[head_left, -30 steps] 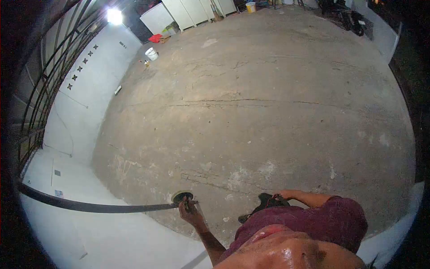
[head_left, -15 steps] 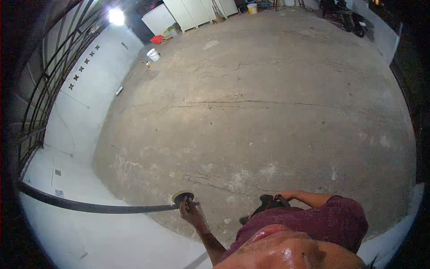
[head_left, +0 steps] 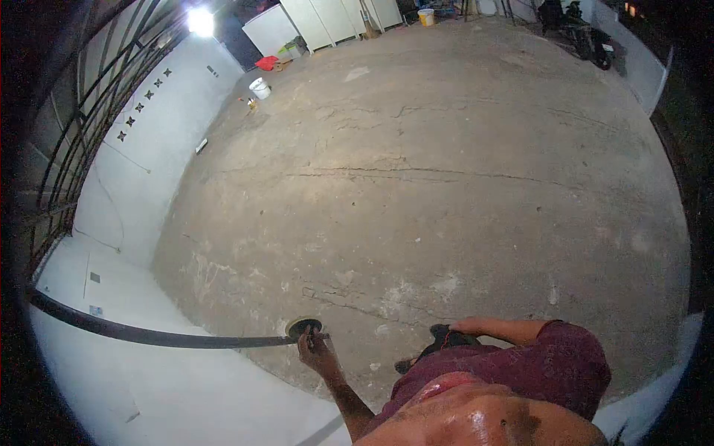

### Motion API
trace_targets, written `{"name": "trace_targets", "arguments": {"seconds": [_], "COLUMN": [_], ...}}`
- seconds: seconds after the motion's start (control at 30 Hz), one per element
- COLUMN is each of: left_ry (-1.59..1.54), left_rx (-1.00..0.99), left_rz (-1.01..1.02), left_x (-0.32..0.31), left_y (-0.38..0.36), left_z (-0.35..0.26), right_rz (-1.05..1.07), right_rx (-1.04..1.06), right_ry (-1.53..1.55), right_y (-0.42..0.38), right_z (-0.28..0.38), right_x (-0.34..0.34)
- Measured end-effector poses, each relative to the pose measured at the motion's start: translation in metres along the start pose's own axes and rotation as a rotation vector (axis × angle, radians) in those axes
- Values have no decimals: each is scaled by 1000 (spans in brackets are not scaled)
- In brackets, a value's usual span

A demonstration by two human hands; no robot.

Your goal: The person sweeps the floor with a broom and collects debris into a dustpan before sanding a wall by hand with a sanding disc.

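My left hand [head_left: 320, 357] is closed on a small part beside a round dark disc [head_left: 303, 327] with a pale rim, above the concrete floor. A long black pole or hose [head_left: 160, 339] runs from the left edge to that disc. My right hand [head_left: 465, 325], out of a maroon sleeve [head_left: 576, 357], is against a black object [head_left: 446, 340] with thin red strands. Its fingers are too small and dark to make out.
A cracked concrete floor [head_left: 357, 223] spreads ahead. White walls [head_left: 111, 372] with a metal grille stand at left. Farther off are a white bucket [head_left: 259, 88], a red item [head_left: 266, 63], white cabinets [head_left: 320, 22], a yellow bucket [head_left: 426, 17] and a motorcycle [head_left: 587, 44].
The view has shifted a little, so the far background sits slightly lower and to the right. My right hand has shifted slightly left over the black object. My left hand stays by the disc.
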State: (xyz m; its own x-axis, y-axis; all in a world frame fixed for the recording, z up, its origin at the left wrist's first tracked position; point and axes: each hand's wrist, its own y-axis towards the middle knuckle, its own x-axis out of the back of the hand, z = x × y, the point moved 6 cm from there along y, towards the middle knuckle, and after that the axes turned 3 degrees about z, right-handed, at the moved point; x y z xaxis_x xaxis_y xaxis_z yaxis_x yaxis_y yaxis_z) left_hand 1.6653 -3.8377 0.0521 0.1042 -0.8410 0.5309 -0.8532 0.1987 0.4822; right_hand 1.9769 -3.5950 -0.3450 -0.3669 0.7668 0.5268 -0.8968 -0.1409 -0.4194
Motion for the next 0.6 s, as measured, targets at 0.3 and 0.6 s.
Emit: {"name": "trace_targets", "arguments": {"seconds": [0.3, 0.6], "left_ry": [-61, -165], "left_rx": [-7, 146], "left_rz": [8, -28], "left_x": [6, 15], "left_y": [-4, -7], "left_z": [1, 33], "right_rz": [-20, -62], "right_rx": [-142, -368], "right_ry": [93, 179], "right_y": [-17, 34], "right_z": [49, -73], "right_x": [31, -63]}}
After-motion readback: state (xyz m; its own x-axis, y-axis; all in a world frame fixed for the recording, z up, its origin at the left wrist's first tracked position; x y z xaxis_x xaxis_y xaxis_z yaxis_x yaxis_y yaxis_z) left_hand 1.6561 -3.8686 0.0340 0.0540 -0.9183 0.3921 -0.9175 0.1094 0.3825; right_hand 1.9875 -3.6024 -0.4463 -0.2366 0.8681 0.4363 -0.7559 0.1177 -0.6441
